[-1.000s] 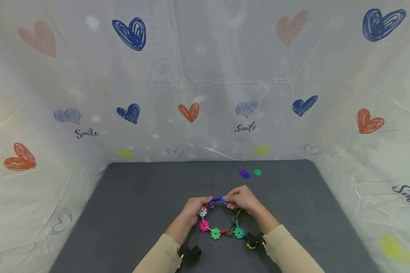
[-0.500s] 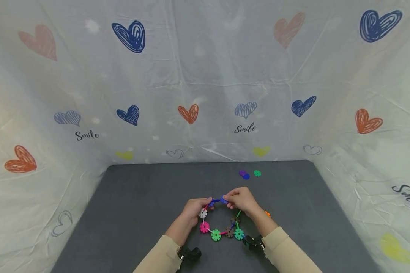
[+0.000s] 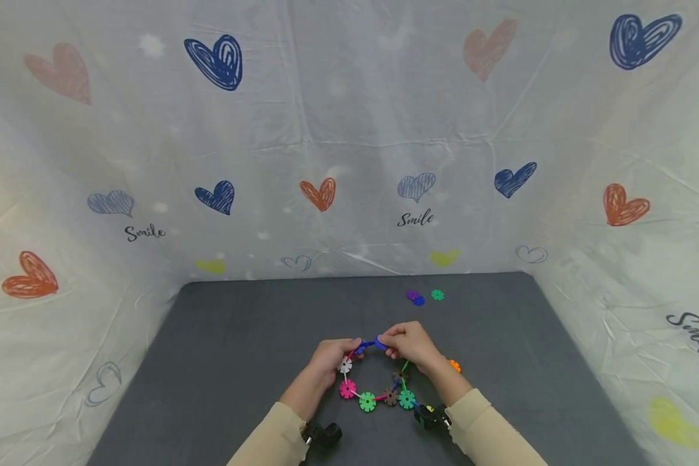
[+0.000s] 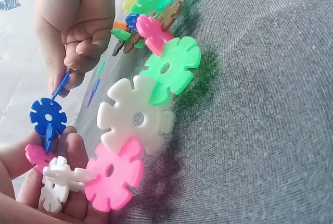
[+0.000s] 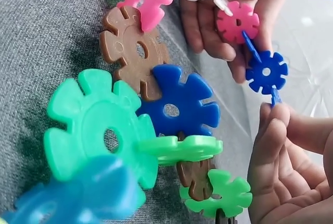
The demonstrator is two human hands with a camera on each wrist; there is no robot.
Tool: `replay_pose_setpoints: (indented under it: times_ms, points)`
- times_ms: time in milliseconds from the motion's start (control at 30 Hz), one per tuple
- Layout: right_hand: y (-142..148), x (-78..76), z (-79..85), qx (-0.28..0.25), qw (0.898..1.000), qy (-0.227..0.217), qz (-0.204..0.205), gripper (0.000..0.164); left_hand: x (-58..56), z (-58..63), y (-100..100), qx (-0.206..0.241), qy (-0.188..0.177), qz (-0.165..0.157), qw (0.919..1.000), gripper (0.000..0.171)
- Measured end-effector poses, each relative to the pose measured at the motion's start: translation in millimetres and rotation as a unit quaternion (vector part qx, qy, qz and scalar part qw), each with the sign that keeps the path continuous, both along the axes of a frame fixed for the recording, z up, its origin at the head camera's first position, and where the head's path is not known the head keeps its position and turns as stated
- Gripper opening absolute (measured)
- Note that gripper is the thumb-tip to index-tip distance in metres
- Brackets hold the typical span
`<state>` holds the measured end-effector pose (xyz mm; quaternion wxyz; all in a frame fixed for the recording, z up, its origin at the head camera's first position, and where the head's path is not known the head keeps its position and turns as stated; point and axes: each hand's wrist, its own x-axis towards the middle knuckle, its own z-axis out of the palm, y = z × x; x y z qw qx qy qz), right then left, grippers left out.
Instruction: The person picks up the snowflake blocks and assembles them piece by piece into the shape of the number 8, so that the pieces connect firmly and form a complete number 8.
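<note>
A chain of notched plastic snowflake discs curves between the two hands over the dark table. My left hand (image 3: pixel 329 357) holds its left end, with a pink disc (image 5: pixel 238 22) and a white disc (image 4: pixel 56 182) at its fingers. A blue disc (image 5: pixel 266 72) stands out from that end, slotted crosswise to its neighbours. Thumb and fingers of my right hand (image 3: pixel 412 343) pinch another blue disc (image 5: pixel 276 97), seen edge-on and meeting the first one's rim. Pink, green (image 3: pixel 367 402) and brown discs follow along the near side. The right forearm hides part of the chain.
At the back of the table (image 3: pixel 256 317) lie a purple disc (image 3: pixel 412 295), a loose blue disc (image 3: pixel 419 301) and a green one (image 3: pixel 437 295). An orange disc (image 3: pixel 454 366) shows beside the right forearm. A heart-printed curtain (image 3: pixel 349 129) encloses the table's back and sides.
Both hands keep nearly the same place and hold on the discs. An orange disc has come into sight beside the right forearm. The head view has shifted slightly.
</note>
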<state>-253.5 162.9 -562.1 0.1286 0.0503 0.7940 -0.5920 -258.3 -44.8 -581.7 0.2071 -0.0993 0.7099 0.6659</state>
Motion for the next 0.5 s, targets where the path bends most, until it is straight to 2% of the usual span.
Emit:
replay_pose_setpoints:
  times_ms: [267,500]
  points:
    - [-5.7,-0.2,3.9,0.007,1.0,0.019,-0.012,0.017,3.3,2.7,-0.1,0.009,0.004,-0.004,0.9999,0.029]
    - [-5.4,1.0,4.8,-0.002,1.0,0.018,0.0,0.017,4.1,3.7,-1.0,0.027,-0.001,0.013,0.9995,0.031]
